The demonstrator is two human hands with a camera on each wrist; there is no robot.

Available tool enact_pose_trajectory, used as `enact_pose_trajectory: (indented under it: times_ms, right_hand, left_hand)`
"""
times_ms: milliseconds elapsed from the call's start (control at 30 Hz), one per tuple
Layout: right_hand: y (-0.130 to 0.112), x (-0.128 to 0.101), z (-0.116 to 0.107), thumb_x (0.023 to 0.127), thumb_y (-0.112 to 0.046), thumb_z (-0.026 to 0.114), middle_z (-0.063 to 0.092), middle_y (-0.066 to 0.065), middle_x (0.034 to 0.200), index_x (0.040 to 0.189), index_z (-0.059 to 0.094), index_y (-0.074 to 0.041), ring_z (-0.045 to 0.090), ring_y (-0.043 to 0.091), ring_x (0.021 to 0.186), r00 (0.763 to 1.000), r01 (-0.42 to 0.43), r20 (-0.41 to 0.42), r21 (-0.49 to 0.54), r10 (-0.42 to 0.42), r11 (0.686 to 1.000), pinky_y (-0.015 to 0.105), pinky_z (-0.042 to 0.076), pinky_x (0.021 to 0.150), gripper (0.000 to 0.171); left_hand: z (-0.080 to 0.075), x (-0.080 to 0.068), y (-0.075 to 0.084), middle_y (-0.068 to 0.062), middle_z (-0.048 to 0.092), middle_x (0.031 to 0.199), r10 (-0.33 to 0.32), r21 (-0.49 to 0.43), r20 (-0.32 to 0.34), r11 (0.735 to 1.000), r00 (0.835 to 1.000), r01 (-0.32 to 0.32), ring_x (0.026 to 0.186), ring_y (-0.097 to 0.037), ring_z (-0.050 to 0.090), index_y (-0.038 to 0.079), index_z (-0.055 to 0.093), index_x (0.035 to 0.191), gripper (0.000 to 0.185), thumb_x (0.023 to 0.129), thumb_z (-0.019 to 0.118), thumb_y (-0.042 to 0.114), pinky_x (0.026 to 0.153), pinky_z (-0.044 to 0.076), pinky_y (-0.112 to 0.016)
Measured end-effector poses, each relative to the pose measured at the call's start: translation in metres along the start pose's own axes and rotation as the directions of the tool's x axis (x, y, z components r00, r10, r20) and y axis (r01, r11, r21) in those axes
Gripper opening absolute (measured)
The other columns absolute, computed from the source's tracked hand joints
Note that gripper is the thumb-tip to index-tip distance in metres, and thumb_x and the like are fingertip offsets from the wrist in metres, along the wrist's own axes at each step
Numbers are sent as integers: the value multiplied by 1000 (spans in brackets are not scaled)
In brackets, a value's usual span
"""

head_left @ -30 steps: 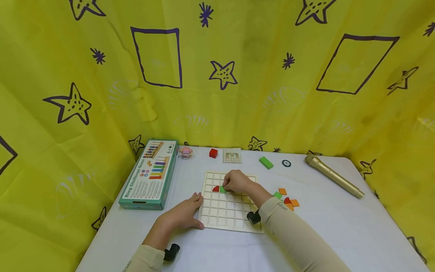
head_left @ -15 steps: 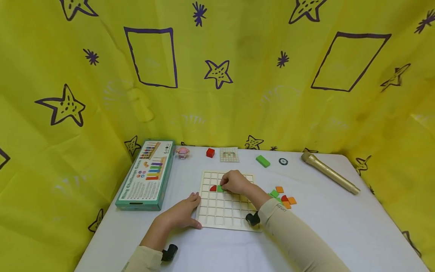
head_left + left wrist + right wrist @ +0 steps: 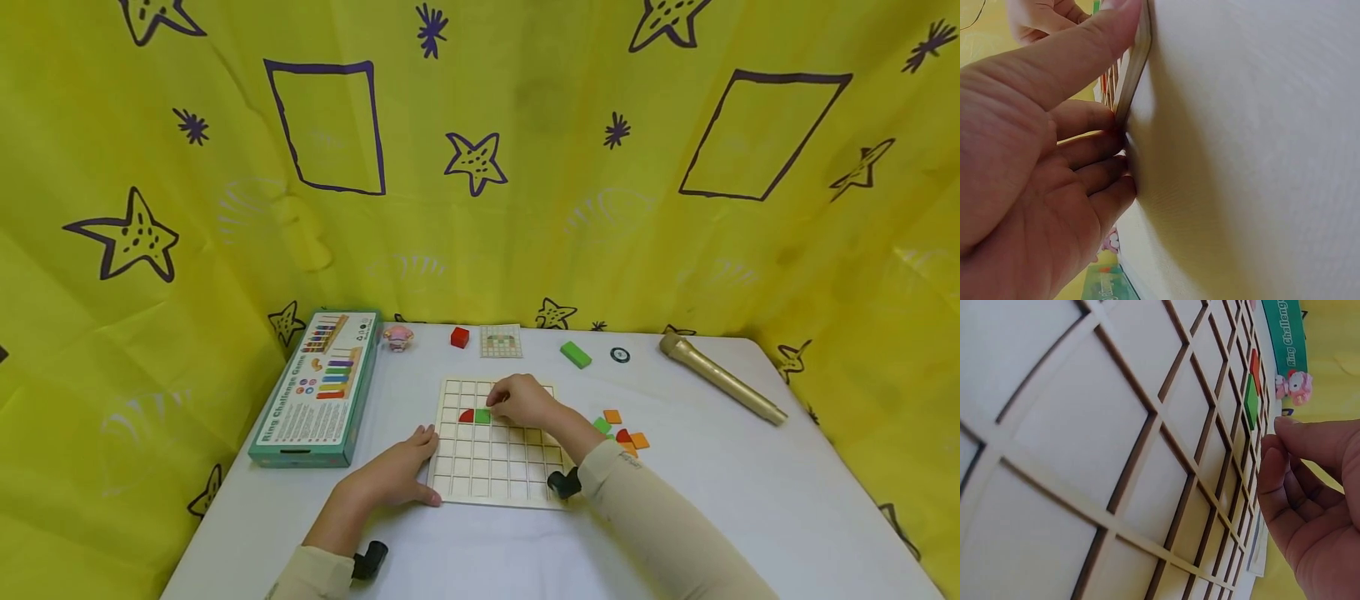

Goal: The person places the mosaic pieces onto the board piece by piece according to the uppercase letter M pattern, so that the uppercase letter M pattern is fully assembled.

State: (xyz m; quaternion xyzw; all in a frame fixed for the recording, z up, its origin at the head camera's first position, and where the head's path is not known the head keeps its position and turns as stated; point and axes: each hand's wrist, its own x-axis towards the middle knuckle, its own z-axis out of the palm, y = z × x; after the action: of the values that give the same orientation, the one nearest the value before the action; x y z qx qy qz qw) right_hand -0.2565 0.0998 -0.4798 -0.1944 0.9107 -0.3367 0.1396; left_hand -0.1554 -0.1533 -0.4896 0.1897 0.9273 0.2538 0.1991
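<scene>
A pale wooden grid board [image 3: 480,467] lies on the table. On it a red quarter-circle tile [image 3: 467,415] sits beside a green square tile [image 3: 483,416], each in its own cell. My right hand [image 3: 525,402] hovers over the board just right of the green tile; in the right wrist view its thumb and forefinger are slightly apart with nothing between them. My left hand [image 3: 397,471] rests at the board's left side, its fingers touching the edge and the thumb at the near corner [image 3: 1141,47].
Loose orange, green and red tiles [image 3: 638,441] lie right of the board. Behind it are a red block [image 3: 460,337], a pattern card [image 3: 500,342], a green block [image 3: 576,354] and a round disc [image 3: 620,355]. A game box [image 3: 318,392], pink figurine [image 3: 398,337] and golden microphone-shaped object [image 3: 722,379] flank them.
My right hand has let go of the green tile and drawn slightly away from it to the right. The left hand keeps its place on the board; the head view has turned slightly.
</scene>
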Motion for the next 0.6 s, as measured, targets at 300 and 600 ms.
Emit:
enact_pose_trajectory:
  times_ms: [300,600]
  right_hand:
    - [7,-12,-13,93,-11,73,69,-7,88,94,77,-13,59,13,79,1000,10,-23,-5,-10,1000,31,52,71,5]
    - [20,-30,-31,92,-11,73,69,-5,91,99,78,-10,60,14,80,999,-13,-49,12,13,1000,31,53,70,9]
  left_hand:
    - [1,1,-2,-16,26,163,13,3,-5,1000,1000,-13,152,-33,19,-4,36,153,101,75,89,33,120,25,-50]
    - [1,-1,-1,-17,26,163,17,2,-4,1000,1000,-17,152,-34,19,-4,36,153,100,76,88,33,120,25,-50]
